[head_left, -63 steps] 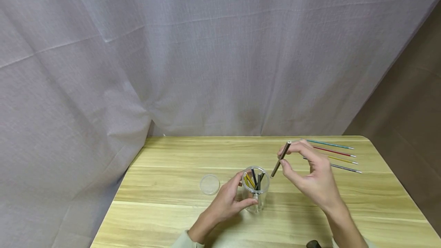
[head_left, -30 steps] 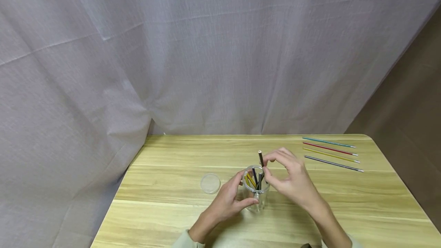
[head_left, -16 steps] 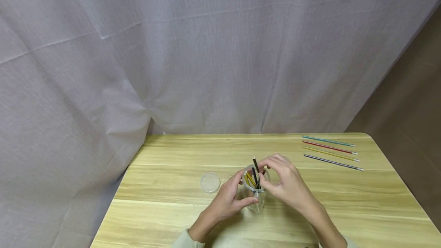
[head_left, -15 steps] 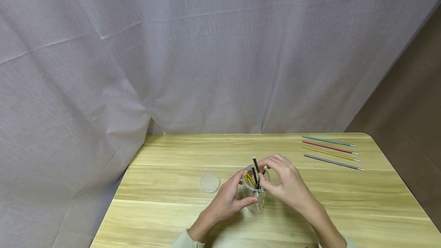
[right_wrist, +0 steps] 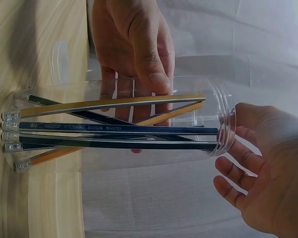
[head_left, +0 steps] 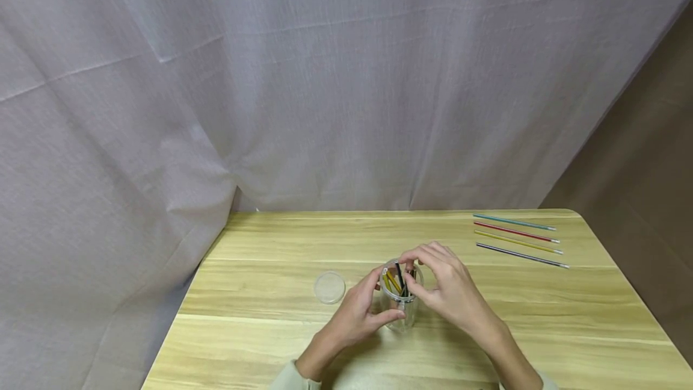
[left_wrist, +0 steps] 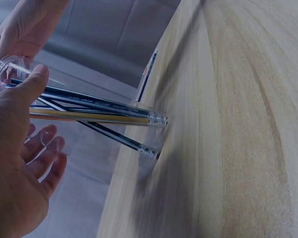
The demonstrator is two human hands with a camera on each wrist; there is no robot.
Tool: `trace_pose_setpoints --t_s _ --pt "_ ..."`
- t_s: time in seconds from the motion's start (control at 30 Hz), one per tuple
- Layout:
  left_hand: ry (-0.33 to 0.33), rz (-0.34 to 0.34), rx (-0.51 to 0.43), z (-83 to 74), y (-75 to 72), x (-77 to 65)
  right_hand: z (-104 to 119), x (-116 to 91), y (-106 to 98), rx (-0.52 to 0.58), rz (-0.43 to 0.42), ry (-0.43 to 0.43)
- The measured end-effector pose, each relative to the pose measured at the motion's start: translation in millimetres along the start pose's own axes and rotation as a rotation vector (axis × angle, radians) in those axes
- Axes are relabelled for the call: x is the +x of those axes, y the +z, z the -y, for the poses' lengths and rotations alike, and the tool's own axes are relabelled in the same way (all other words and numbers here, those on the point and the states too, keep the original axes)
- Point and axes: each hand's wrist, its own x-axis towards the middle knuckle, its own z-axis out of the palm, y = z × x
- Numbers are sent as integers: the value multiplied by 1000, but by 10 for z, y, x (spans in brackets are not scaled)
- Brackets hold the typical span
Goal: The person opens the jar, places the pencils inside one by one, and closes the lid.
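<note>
A clear plastic jar [head_left: 409, 313] stands upright on the table, holding several pencils. Dark pencils [right_wrist: 114, 128] and yellow pencils [right_wrist: 114, 102] lean inside, eraser ends down at the jar's base. My left hand [head_left: 360, 306] grips the jar from the left, thumb across its near side. At the mouth is my right hand [head_left: 446, 281], its thumb and index finger bent and apart above the dark pencil tops. In the right wrist view that hand [right_wrist: 268, 163] is beside the jar's rim [right_wrist: 226, 119], and no pencil sticks out past the rim.
A round clear lid [head_left: 329, 287] lies left of the jar. To the right, a teal pencil [head_left: 514, 222], a red pencil [head_left: 517, 232], a yellow pencil [head_left: 518, 242] and a dark blue pencil [head_left: 522, 255] lie in a row. A grey curtain [head_left: 346, 89] hangs behind the table.
My right hand has carried a dark pencil left to the jar and lowered it in; it no longer stands above the rim. My left hand has stayed on the jar.
</note>
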Motion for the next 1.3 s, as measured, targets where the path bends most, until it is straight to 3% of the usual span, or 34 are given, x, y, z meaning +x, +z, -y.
trace_pose_setpoints --t_s 0.7,1.1,1.3 --pt "-24 4 -18 11 11 4 -27 -59 -83 -18 -33 70" --pt "-23 2 -19 8 13 6 8 -73 -47 30 31 125" --pt "-3 -10 -9 10 22 -2 -3 -91 -44 38 21 114"
